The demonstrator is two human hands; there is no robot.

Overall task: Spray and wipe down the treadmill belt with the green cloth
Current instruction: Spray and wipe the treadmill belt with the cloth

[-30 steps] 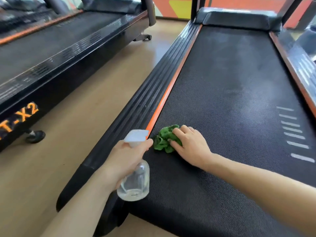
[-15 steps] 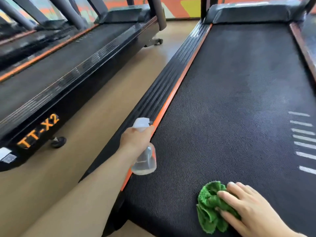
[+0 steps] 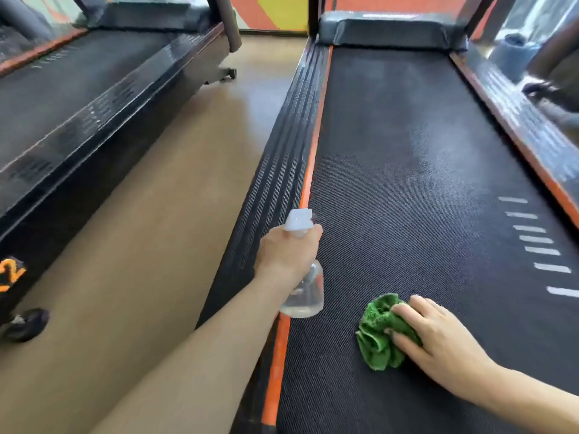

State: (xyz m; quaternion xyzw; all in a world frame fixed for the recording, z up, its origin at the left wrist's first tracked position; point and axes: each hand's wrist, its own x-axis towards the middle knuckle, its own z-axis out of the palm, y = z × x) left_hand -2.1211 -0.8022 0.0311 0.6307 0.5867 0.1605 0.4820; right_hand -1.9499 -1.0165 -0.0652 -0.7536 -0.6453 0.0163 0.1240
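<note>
Fingers of the right hand (image 3: 438,343) press the green cloth (image 3: 377,335) flat on the belt (image 3: 407,183); left hand (image 3: 286,253) grips the spray bottle (image 3: 305,296).

My left hand (image 3: 286,255) and right hand (image 3: 438,341) are bare, without gloves, rings or a watch. Both my forearms are uncovered as far as they show. No sleeve reaches into view.

2 treadmills (image 3: 407,183) (image 3: 78,104), 2 hands (image 3: 286,252) (image 3: 438,343), 1 spray bottle (image 3: 305,296), 1 green cloth (image 3: 377,333).
</note>
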